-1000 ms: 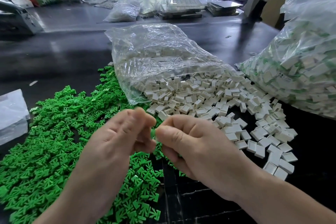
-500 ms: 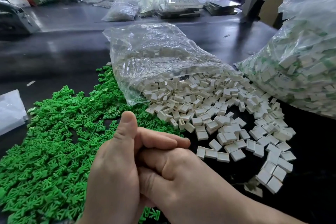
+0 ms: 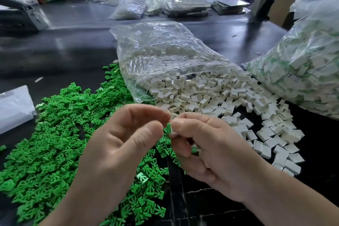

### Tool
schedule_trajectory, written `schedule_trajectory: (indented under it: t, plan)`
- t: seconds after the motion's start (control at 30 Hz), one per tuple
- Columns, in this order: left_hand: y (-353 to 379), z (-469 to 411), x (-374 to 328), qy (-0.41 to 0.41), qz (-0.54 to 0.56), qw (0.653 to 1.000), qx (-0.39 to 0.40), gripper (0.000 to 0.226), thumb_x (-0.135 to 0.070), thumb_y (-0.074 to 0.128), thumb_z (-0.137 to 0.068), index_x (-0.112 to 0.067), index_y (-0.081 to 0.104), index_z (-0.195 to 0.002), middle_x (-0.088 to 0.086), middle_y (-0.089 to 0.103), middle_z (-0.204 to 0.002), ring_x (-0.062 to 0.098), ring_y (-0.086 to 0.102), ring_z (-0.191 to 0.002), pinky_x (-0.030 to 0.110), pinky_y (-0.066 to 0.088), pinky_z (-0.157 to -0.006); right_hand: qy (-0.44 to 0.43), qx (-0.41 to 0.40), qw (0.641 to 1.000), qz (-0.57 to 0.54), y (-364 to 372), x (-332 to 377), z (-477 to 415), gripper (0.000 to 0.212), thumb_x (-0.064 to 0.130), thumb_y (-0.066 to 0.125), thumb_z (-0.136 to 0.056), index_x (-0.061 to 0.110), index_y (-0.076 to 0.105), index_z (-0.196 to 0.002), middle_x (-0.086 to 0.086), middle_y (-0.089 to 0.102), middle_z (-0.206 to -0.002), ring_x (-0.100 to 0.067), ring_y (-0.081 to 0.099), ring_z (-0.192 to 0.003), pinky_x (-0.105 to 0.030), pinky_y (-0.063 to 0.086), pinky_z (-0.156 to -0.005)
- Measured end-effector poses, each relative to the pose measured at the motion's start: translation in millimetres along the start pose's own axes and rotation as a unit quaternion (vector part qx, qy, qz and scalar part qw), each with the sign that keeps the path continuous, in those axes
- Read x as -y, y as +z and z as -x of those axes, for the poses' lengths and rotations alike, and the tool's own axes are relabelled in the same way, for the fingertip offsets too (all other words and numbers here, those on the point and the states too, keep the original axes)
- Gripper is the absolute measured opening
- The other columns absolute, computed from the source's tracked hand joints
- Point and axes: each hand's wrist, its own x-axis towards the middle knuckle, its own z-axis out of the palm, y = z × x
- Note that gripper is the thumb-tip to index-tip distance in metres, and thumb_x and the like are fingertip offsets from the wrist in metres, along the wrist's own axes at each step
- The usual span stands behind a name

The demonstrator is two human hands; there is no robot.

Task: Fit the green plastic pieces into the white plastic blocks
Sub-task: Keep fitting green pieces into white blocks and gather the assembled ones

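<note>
- Hands have come apart from the clasp of half a second back and risen; fingertips now meet above the near middle of the bench.
- Left thumb, which stood straight up before, now bends toward the right hand.
- Right hand pinches a green piece between thumb and forefinger tips; a pale sliver on its right edge looks like a white block, too small to be sure.
- Held piece: long axis near upright, top leaning a bit left, green face turned to the left hand.
- It sticks out left of the right fingertips, in the gap between the two hands.
- Left hand: fingers curled, thumb tip just beside the piece; cannot tell whether it touches or grips it.
- Second green bit tucked under the right hand's lower curled fingers.
- Loose green pieces heaped on the near left of the bench, under the left hand.
- Loose white blocks spill toward the right from a clear bag lying mid-bench.
- Big full bag at the right edge.
</note>
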Motion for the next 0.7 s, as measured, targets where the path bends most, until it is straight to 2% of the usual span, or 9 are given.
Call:
schedule_trajectory:
  t: [0.07,0.1,0.2,0.3,0.4,0.5,0.6,0.63,0.7]
  plan:
    - [-4,2,-1,0.031,-0.085,0.996,-0.014,0.060,-0.083,0.055,-0.068,-0.033,0.072,-0.096,-0.012,0.073,-0.100,0.008,0.069,-0.096,0.012,0.051,-0.075,0.004,0.005,0.999,-0.034,-4,-1,-1,0.017,0.026,0.058,-0.089,0.019,0.059,-0.073,0.001,0.051,-0.061,-0.007,0.034,-0.036,-0.015,0.021,-0.034]
    - [-3,1,2,0.058,-0.108,0.992,-0.014,0.063,-0.087,0.049,-0.070,-0.033,0.071,-0.096,-0.015,0.073,-0.101,0.006,0.068,-0.096,0.011,0.049,-0.076,0.006,0.011,0.999,-0.044,-4,-2,-1,0.018,0.025,0.057,-0.089,0.018,0.059,-0.073,0.001,0.051,-0.060,-0.007,0.034,-0.036,-0.015,0.020,-0.034]
    - [0,1,3,0.115,-0.149,0.982,-0.011,0.058,-0.078,0.044,-0.081,-0.028,0.070,-0.093,-0.014,0.071,-0.099,0.005,0.067,-0.095,0.007,0.046,-0.076,0.006,0.023,0.999,-0.043,-4,-4,-1,0.019,0.025,0.057,-0.089,0.018,0.059,-0.071,0.001,0.051,-0.059,-0.006,0.035,-0.035,-0.015,0.021,-0.034]
    - [0,1,4,0.129,-0.171,0.977,-0.017,0.038,-0.059,0.053,-0.085,-0.025,0.069,-0.094,-0.015,0.070,-0.098,0.005,0.066,-0.094,0.004,0.044,-0.076,0.010,0.018,0.999,-0.038,-6,-4,-1,0.020,0.025,0.058,-0.087,0.021,0.061,-0.067,0.000,0.052,-0.060,-0.007,0.035,-0.036,-0.015,0.020,-0.035]
    - [-1,0,2,0.152,-0.204,0.967,-0.023,0.024,-0.044,0.055,-0.085,-0.025,0.069,-0.091,-0.015,0.069,-0.096,0.003,0.065,-0.093,0.003,0.042,-0.077,0.013,0.034,0.998,-0.043,-7,-7,-2,0.016,0.026,0.063,-0.084,0.021,0.063,-0.069,0.000,0.052,-0.062,-0.007,0.036,-0.037,-0.016,0.021,-0.034]
    - [-1,0,2,0.173,-0.231,0.957,-0.022,0.019,-0.037,0.057,-0.085,-0.024,0.068,-0.092,-0.015,0.067,-0.096,-0.001,0.064,-0.091,0.000,0.040,-0.077,-0.017,0.097,0.987,-0.125,-15,-8,-3,0.007,0.021,0.060,-0.084,0.014,0.061,-0.080,-0.003,0.056,-0.068,-0.006,0.045,-0.041,-0.017,0.029,-0.033]
    - [-5,1,3,0.147,-0.274,0.950,-0.032,0.017,-0.041,0.060,-0.085,-0.030,0.067,-0.097,-0.021,0.066,-0.095,-0.007,0.062,-0.092,-0.002,0.040,-0.071,-0.065,0.136,0.953,-0.264,-29,1,-7,0.012,0.014,0.065,-0.081,0.007,0.057,-0.085,-0.012,0.057,-0.083,-0.010,0.055,-0.048,-0.018,0.037,-0.034]
    - [-8,1,5,0.135,-0.306,0.942,-0.029,0.019,-0.045,0.061,-0.088,-0.032,0.066,-0.101,-0.024,0.065,-0.095,-0.009,0.061,-0.092,-0.002,0.042,-0.069,-0.075,0.123,0.950,-0.276,-33,5,-8,0.012,0.015,0.066,-0.081,0.007,0.058,-0.084,-0.011,0.057,-0.084,-0.009,0.055,-0.048,-0.017,0.038,-0.034]
    - [-11,-1,10,0.106,-0.387,0.916,0.000,0.032,-0.054,0.054,-0.091,-0.031,0.064,-0.111,-0.026,0.060,-0.098,-0.006,0.060,-0.090,0.005,0.046,-0.065,-0.081,0.046,0.973,-0.212,-41,14,-9,0.009,0.016,0.067,-0.084,0.011,0.061,-0.081,-0.006,0.057,-0.079,-0.008,0.050,-0.046,-0.017,0.037,-0.031]
